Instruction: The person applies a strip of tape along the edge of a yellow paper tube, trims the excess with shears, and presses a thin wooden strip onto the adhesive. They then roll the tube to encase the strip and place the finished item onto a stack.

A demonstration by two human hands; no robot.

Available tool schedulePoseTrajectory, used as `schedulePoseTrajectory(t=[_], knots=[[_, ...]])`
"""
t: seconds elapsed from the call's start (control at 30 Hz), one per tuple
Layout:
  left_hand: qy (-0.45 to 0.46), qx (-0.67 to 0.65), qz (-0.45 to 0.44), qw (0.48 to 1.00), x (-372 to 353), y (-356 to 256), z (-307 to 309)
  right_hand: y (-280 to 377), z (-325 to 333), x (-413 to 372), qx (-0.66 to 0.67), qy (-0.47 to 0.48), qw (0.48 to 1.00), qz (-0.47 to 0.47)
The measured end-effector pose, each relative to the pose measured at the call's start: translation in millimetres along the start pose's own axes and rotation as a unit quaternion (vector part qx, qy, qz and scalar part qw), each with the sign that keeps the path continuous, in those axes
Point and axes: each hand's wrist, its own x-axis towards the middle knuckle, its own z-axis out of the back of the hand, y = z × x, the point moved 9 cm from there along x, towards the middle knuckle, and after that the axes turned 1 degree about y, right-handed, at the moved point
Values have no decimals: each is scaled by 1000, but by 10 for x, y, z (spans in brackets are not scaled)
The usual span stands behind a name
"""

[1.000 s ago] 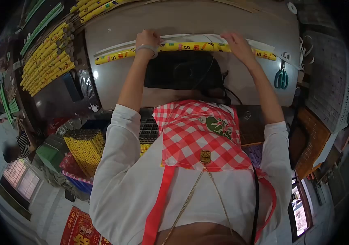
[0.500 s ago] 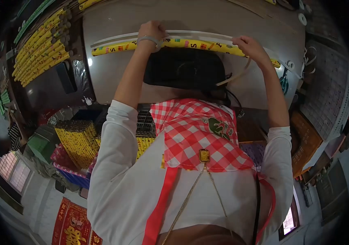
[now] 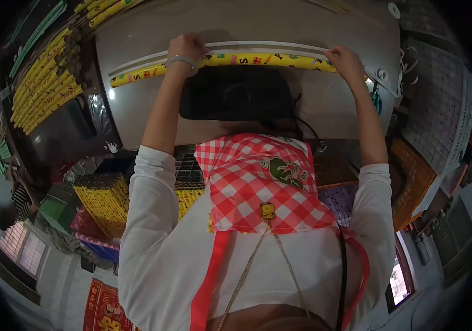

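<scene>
Your left hand [image 3: 185, 49], partly curled, is at the white strip [image 3: 269, 45] along the far edge of the yellow printed tube [image 3: 247, 59], which lies across the table [image 3: 153, 113] beyond the black bag [image 3: 237, 94]. Your right hand [image 3: 345, 59] has thumb and forefinger nearly closed at the strip's right part; whether either hand grips it, you cannot tell.

Small workshop, by the look of it. My bench [image 3: 147, 118] carries white tape rolls [image 3: 382, 74]; patterned yellow tubes [image 3: 45, 83] piled alongside, many more packed upright below [image 3: 103, 201]. I wear a checked apron [image 3: 258, 187]. Another person [image 3: 20, 201] off to the left.
</scene>
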Motion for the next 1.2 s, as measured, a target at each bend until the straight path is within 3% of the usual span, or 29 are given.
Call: schedulePoseTrajectory(t=[0.27, 1.2], knots=[[-7, 8, -13, 1000, -23, -65, 43, 45, 20, 0, -10, -37, 999, 4], [-11, -7, -7, 1000, -86, -99, 85, 21, -68, 34, -26, -13, 999, -38]])
